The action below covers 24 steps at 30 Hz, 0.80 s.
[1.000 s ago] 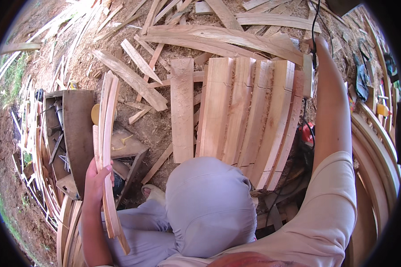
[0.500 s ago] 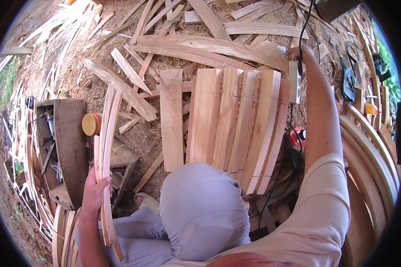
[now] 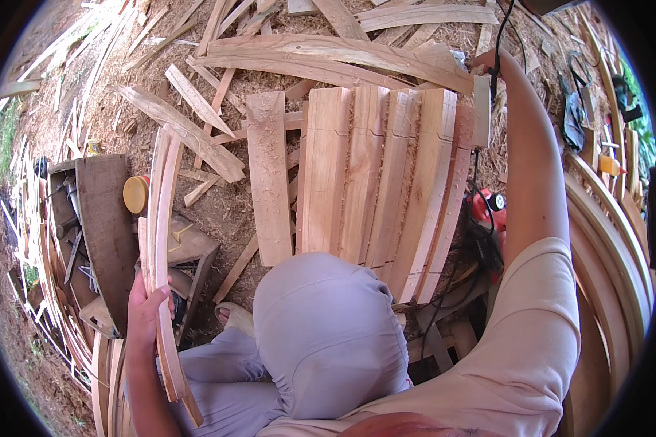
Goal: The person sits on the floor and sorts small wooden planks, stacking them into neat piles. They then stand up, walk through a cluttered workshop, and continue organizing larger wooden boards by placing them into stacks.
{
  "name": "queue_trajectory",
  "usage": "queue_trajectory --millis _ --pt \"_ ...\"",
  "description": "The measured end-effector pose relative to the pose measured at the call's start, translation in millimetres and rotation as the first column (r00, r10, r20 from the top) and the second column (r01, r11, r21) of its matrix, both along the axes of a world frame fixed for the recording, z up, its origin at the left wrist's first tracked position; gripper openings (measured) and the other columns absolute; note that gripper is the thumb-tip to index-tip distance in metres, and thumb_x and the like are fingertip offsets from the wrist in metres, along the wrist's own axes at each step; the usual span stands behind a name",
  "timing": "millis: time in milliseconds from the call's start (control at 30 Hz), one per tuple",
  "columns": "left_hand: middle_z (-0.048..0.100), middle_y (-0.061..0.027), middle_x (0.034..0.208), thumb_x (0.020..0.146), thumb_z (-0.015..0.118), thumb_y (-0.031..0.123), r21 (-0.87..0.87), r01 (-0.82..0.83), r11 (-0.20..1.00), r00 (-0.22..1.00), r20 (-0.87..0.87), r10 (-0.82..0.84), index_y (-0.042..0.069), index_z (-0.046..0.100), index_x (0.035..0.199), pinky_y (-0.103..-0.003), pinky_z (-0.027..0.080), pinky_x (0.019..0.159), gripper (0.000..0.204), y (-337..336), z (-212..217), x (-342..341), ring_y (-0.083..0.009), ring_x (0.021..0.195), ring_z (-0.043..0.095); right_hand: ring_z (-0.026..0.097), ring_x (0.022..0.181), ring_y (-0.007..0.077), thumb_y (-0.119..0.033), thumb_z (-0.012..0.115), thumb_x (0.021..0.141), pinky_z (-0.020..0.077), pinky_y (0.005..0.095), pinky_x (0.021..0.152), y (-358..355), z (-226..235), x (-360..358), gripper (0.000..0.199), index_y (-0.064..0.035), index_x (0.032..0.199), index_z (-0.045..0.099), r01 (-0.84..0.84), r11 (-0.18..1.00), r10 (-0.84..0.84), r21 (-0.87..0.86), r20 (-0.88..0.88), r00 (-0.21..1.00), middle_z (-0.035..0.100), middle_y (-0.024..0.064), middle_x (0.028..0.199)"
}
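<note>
Head view, looking down past a knee in grey cloth: the left hand (image 3: 149, 302) is wrapped around a bundle of thin wooden strips (image 3: 165, 247), the thumb laid across them and the grip below the middle of their length. The bundle's long axis runs away from the person, its far end pointing forward over the ground and its near end coming down over the trouser leg, tipped a little to the right; the strips bow gently to the left between. Over at the far right corner of the boards, the right hand (image 3: 493, 64) reaches out at the end of a stretched arm, beside a pale upright block (image 3: 481, 113) and a black cable (image 3: 496, 58); I cannot tell how far its fingers are bent or what it grips. In front of the knee, a row of boards (image 3: 375, 175) lies side by side, long axes pointing away, the right-hand ones slanting to the right at their far ends. One separate board (image 3: 270, 182) lies to their left, pointing almost straight ahead. Beyond them, long curved planks (image 3: 328, 54) lie crosswise. Left of the strips is a wooden box (image 3: 106, 233) of tools.
</note>
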<state>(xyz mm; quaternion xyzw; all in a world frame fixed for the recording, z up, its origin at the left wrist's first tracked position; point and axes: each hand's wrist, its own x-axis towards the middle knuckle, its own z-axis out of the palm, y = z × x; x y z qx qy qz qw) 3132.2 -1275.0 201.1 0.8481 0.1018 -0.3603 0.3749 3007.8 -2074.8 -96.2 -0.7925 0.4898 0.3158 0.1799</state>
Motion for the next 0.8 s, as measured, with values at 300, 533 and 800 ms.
queue_trajectory --millis 300,533,800 --pt "0.052 -0.0026 0.071 0.084 0.06 0.015 0.016 0.04 0.999 0.998 -0.04 -0.039 0.001 0.052 0.112 -0.023 0.045 0.047 0.032 -3 -1 -1 -0.0098 0.057 0.053 0.071 0.088 0.0274 -0.056 0.075 0.072 0.0543 0.0364 0.084 -14 -4 -4 0.059 -0.0027 0.097 0.074 0.216 0.901 -0.132 -0.377 0.236 0.963 0.073 0.0151 0.096" --pt "0.051 -0.0026 0.07 0.083 0.061 0.017 0.015 0.02 1.0 0.999 -0.029 -0.019 0.001 0.052 0.112 -0.023 0.045 0.047 0.035 1 -1 -5 -0.0097 0.056 0.052 0.071 0.082 0.032 -0.069 0.076 0.063 0.0537 0.0387 0.077 7 9 -6 0.077 0.0038 0.086 0.073 -0.035 0.965 0.083 -0.261 0.176 0.981 0.072 0.0175 0.083" --pt "0.056 -0.0034 0.086 0.083 0.06 0.009 0.014 0.058 0.998 0.991 -0.12 -0.056 0.003 0.051 0.118 -0.026 0.048 0.053 0.036 2 4 9 -0.01 0.061 0.055 0.062 0.112 0.0385 -0.039 0.059 0.08 0.0475 0.0452 0.097 -7 16 -56 0.057 0.0007 0.12 0.056 0.056 0.882 0.051 -0.468 0.212 0.976 0.064 0.0247 0.118"
